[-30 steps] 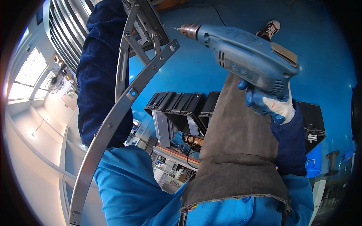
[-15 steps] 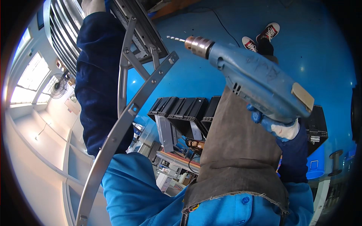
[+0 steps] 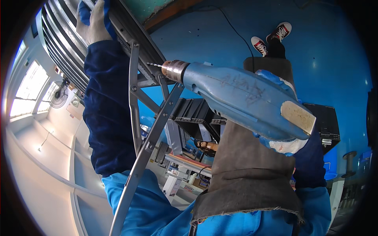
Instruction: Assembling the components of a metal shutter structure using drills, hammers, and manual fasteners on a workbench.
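Note:
A blue power drill (image 3: 244,98) points up and to the left, held by my right hand (image 3: 286,147) in a blue-and-white glove. The drill's body hides most of those fingers. Its twist bit (image 3: 154,64) overlaps the edge of a dark grey metal frame (image 3: 136,33); whether it touches cannot be told. Closed on the frame's upper left part is my gloved left hand (image 3: 94,25). A riveted grey metal hinge arm (image 3: 151,131) with crossing links runs from the frame down past my left sleeve.
Several slatted metal profiles (image 3: 65,43) stand at the upper left. Black crates (image 3: 193,114) sit below the drill, with another black case (image 3: 325,124) at right. A dark cable (image 3: 232,27) crosses the blue floor near red-and-white sneakers (image 3: 260,45). A brown apron (image 3: 252,169) covers my front.
The drill has moved left and down, bringing its bit over the frame's edge. My left hand has come further into view, and the hinge arm has shifted right.

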Demonstrator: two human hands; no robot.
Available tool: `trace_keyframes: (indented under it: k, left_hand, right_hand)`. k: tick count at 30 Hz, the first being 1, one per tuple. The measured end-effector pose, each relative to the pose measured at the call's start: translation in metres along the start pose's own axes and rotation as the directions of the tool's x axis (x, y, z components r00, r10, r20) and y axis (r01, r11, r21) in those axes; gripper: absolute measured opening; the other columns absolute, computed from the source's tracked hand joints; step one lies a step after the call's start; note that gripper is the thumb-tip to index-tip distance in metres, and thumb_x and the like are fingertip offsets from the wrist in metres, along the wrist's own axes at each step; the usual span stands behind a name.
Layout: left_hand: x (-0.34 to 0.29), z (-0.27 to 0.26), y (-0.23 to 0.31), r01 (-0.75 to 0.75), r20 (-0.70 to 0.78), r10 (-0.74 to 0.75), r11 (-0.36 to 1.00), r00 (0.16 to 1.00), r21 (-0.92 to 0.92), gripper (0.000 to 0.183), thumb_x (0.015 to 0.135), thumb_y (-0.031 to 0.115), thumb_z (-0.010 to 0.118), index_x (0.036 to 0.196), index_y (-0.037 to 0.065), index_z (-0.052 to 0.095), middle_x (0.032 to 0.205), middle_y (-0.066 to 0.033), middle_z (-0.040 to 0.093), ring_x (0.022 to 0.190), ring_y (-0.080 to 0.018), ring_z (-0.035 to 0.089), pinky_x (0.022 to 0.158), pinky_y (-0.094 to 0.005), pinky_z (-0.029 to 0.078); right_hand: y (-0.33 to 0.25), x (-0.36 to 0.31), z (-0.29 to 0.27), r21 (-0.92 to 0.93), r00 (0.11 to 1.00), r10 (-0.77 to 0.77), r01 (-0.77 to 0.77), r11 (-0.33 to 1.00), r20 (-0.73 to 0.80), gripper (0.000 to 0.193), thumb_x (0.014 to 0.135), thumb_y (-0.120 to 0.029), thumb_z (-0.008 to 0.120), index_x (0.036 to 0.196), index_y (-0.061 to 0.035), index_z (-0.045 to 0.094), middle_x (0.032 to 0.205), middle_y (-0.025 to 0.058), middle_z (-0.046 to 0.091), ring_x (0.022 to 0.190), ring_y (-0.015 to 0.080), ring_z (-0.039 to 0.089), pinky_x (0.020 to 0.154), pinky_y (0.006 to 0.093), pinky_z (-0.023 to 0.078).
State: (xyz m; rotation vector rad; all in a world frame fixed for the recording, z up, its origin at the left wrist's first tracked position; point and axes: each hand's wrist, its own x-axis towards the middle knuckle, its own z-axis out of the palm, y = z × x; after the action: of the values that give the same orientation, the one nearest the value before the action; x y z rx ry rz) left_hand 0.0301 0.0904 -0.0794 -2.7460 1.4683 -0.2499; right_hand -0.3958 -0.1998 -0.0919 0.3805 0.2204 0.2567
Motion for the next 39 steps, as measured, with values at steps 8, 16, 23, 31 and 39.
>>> trace_keyframes:
  k: [8, 16, 23, 31, 39]
  left_hand:
    - [-0.007, -0.007, 0.014, 0.205, 0.06, -0.197, 0.965, 0.979, -0.165, 0.034, 0.082, 0.011, 0.067, 0.116, 0.007, 0.064, 0.113, -0.0083, 0.067, 0.111, -0.0247, 0.06, 0.106, -0.034, 0.038]
    - [-0.006, -0.022, 0.022, 0.004, 0.094, -0.02, 0.986, 0.995, 0.165, 0.037, 0.084, 0.019, 0.064, 0.12, 0.01, 0.063, 0.113, -0.006, 0.067, 0.121, -0.0283, 0.053, 0.108, -0.0442, 0.031]
    - [-0.004, -0.021, 0.013, -0.049, 0.116, 0.027, 0.979, 0.993, 0.196, 0.037, 0.085, 0.021, 0.063, 0.121, 0.01, 0.062, 0.115, -0.0062, 0.066, 0.123, -0.0311, 0.051, 0.109, -0.0448, 0.029]
    - [0.003, -0.019, 0.013, 0.009, -0.018, -0.01, 0.998, 1.0, -0.056, 0.036, 0.082, 0.011, 0.068, 0.117, 0.007, 0.064, 0.108, -0.0128, 0.068, 0.107, -0.0305, 0.062, 0.097, -0.0372, 0.046]
    - [0.002, 0.012, 0.025, 0.213, -0.01, -0.23, 0.916, 0.973, -0.341, 0.037, 0.082, 0.011, 0.068, 0.118, 0.006, 0.063, 0.107, -0.012, 0.067, 0.105, -0.0289, 0.062, 0.095, -0.036, 0.047]
  right_hand:
    - [-0.012, 0.021, 0.011, -0.122, 0.987, -0.151, 0.157, 0.98, 0.058, 0.065, 0.091, -0.017, 0.062, 0.146, -0.0134, 0.028, 0.152, 0.0112, 0.027, 0.14, 0.026, 0.028, 0.114, 0.0399, 0.029]
    - [-0.012, 0.025, 0.005, 0.028, 0.994, -0.109, 0.109, 0.994, -0.006, 0.06, 0.094, -0.02, 0.056, 0.146, -0.0137, 0.028, 0.153, 0.0116, 0.025, 0.142, 0.0255, 0.024, 0.115, 0.0408, 0.029]
    - [-0.009, 0.029, -0.01, -0.348, 0.957, -0.225, 0.276, 0.896, 0.182, 0.084, 0.078, -0.006, 0.075, 0.147, -0.0145, 0.028, 0.152, 0.0118, 0.026, 0.14, 0.0276, 0.028, 0.112, 0.0437, 0.035]
    - [-0.041, 0.035, 0.028, 0.098, 0.98, 0.163, -0.152, 0.984, -0.115, 0.068, 0.085, -0.007, 0.068, 0.143, -0.0121, 0.035, 0.146, 0.0131, 0.036, 0.125, 0.0285, 0.05, 0.089, 0.0362, 0.057]
    - [-0.031, 0.022, 0.036, 0.183, 0.891, 0.196, -0.13, 0.974, -0.41, 0.044, 0.096, -0.017, 0.054, 0.138, -0.012, 0.044, 0.134, 0.0136, 0.052, 0.107, 0.0224, 0.064, 0.08, 0.0313, 0.06]
